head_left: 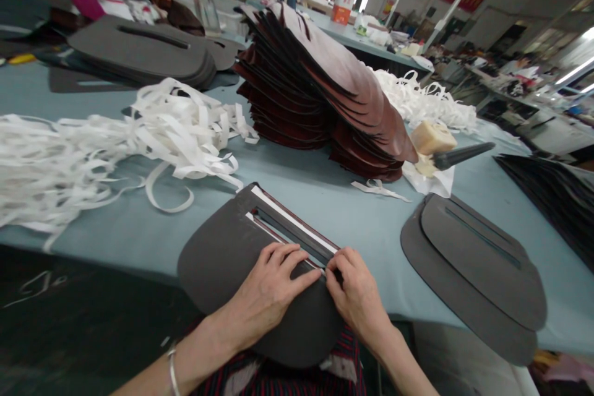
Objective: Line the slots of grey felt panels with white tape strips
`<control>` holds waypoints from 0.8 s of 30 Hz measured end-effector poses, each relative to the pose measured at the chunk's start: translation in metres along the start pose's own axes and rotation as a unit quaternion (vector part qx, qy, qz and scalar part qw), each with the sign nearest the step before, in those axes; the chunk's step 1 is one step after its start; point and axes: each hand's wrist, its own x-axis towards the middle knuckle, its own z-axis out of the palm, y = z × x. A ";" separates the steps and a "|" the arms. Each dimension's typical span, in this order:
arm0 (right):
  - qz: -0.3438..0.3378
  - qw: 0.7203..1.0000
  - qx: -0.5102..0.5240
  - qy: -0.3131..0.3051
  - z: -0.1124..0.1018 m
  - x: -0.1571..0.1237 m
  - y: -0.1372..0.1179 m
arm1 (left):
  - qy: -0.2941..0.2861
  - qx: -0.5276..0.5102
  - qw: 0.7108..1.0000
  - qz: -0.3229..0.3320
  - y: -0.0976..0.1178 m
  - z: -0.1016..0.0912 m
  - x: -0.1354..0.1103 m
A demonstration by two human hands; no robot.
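A dark grey bag panel (218, 253) with a long slot lies partly over the table's front edge, towards my lap. One white tape strip (292, 216) runs along its dark red far edge, and another white tape strip (262, 226) follows the near side of the slot. My left hand (273, 284) rests on the panel with fingers apart, fingertips pressing beside the slot. At the slot's right end, my right hand (356, 291) has its thumb and fingers pinched together at the near strip's end. Its fingers partly hide what they grip.
Behind the panel stands a tall stack of dark red leather pieces (297, 99). White tape strips (171, 130) heap at left. More slotted grey panels (482, 253) lie at right, others (143, 49) at back left. A brush (464, 154) lies beside a yellowish block (432, 136).
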 end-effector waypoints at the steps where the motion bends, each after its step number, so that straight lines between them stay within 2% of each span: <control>1: 0.008 1.000 -0.008 0.008 0.003 0.001 -0.001 | -0.003 0.001 1.000 -0.004 0.000 0.000 0.000; 7: 0.048 0.997 -0.030 0.053 0.011 0.003 -0.004 | -0.012 0.000 1.000 -0.012 0.003 -0.002 0.002; 14: 0.043 0.999 -0.022 -0.013 0.001 0.005 -0.005 | -0.005 -0.012 1.000 -0.020 0.002 -0.003 0.002; 20: 0.041 0.997 -0.060 -0.012 0.002 0.007 -0.004 | 0.041 -0.017 0.999 -0.016 0.002 -0.003 0.001; 24: 0.032 0.996 -0.083 -0.006 0.002 0.011 -0.003 | 0.051 -0.020 0.998 -0.021 0.003 -0.004 0.000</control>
